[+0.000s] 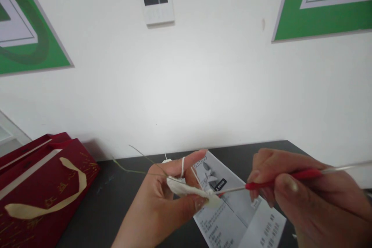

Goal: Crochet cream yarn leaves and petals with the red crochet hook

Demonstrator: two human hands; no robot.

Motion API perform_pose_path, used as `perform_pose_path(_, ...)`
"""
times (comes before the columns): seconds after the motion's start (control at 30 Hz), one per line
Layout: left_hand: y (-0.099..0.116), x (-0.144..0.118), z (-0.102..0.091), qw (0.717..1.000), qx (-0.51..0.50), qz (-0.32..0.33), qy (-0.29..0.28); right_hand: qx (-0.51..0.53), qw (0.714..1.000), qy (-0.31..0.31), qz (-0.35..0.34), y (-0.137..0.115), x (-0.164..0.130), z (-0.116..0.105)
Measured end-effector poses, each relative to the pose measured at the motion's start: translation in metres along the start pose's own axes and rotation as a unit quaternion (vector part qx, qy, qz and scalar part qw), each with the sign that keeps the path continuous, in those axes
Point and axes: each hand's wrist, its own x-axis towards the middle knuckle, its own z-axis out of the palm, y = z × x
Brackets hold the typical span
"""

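Pinching white piece (187, 189) in closed left hand (158, 205), hook (308, 173) gripped in closed right hand (315, 201); hook could slip out if finger-wrapped yarn (183, 166) goes slack.

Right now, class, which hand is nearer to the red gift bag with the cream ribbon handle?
Left. The left hand, pinching the white crocheted piece, is right of the red gift bag, apart from it; the right hand, holding the red-handled crochet hook, is farther right.
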Motion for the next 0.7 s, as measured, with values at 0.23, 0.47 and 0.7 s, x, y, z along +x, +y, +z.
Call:
perform_pose_path(0.23, 0.000, 0.001, 0.011, 0.995, 0.008, 0.067, 0.074, 0.231, 0.944, -0.026, 0.232, 0.022, 0.033, 0.004)
perform_pose_path(0.47, -0.003, 0.005, 0.011, 0.991, -0.043, 0.102, 0.077, 0.315, 0.905, -0.030, 0.283, 0.032, 0.032, 0.019)
perform_pose_path(0.7, -0.005, 0.006, 0.011, 0.988, -0.083, 0.106, 0.079, 0.324, 0.906, 0.005, 0.273, 0.026, 0.027, 0.030)
